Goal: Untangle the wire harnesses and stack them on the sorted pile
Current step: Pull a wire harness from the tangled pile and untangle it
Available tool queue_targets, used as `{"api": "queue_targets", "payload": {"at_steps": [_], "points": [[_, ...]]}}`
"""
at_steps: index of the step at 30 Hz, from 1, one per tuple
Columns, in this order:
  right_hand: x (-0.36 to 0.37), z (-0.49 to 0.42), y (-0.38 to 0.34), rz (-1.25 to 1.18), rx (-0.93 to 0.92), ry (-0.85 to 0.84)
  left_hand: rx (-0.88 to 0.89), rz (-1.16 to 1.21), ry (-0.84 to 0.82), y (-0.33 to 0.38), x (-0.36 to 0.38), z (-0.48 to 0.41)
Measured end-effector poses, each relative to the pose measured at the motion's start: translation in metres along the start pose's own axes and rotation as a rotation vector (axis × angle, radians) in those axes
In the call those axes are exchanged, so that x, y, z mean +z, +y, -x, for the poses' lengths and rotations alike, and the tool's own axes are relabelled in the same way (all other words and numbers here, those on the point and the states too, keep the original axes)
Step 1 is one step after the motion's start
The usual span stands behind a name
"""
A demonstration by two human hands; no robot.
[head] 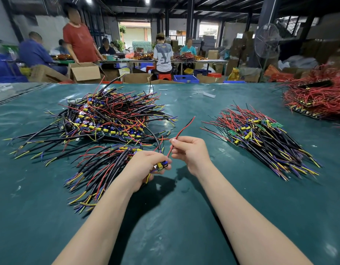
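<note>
My left hand (146, 165) grips the small circuit board (162, 166) of one wire harness, with yellow and blue parts on it, just above the green table (165, 217). My right hand (190, 152) pinches that harness's red and black wire pair (182, 129), which rises up and to the right. A big tangled heap of harnesses (107, 117) lies at the left. A smaller bundle (100, 169) lies beside my left hand. The sorted pile (261, 138), wires lying parallel, sits at the right.
A heap of red-wired boards (318, 98) lies at the far right of the table. A small white scrap (209, 94) lies near the far edge. Beyond the table are cardboard boxes (86, 72), blue crates (185, 78), a standing fan (266, 41) and several people at other tables.
</note>
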State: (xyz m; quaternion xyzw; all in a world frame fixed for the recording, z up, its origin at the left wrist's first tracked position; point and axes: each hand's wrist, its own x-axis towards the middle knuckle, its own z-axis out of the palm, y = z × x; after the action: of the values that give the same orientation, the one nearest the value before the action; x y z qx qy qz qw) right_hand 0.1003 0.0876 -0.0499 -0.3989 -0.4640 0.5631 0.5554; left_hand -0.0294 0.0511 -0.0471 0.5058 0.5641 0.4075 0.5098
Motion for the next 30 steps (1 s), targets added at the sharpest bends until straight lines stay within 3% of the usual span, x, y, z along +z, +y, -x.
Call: {"api": "queue_targets", "payload": {"at_steps": [7, 12, 16, 24, 30], "points": [[-0.012, -0.003, -0.003, -0.022, 0.048, 0.012, 0.017, -0.069, -0.020, -0.001, 0.000, 0.001], [-0.013, -0.008, -0.004, -0.076, 0.007, 0.049, 0.002, 0.130, -0.060, -0.002, 0.003, 0.000], [-0.012, -0.008, -0.003, -0.057, 0.019, 0.031, 0.011, 0.119, -0.115, -0.008, 0.001, 0.000], [-0.028, -0.016, -0.001, -0.073, -0.093, 0.265, 0.044, -0.139, -0.309, -0.005, 0.001, 0.003], [-0.025, -0.015, 0.002, -0.100, -0.105, 0.304, 0.003, -0.025, -0.355, -0.008, -0.005, 0.004]]}}
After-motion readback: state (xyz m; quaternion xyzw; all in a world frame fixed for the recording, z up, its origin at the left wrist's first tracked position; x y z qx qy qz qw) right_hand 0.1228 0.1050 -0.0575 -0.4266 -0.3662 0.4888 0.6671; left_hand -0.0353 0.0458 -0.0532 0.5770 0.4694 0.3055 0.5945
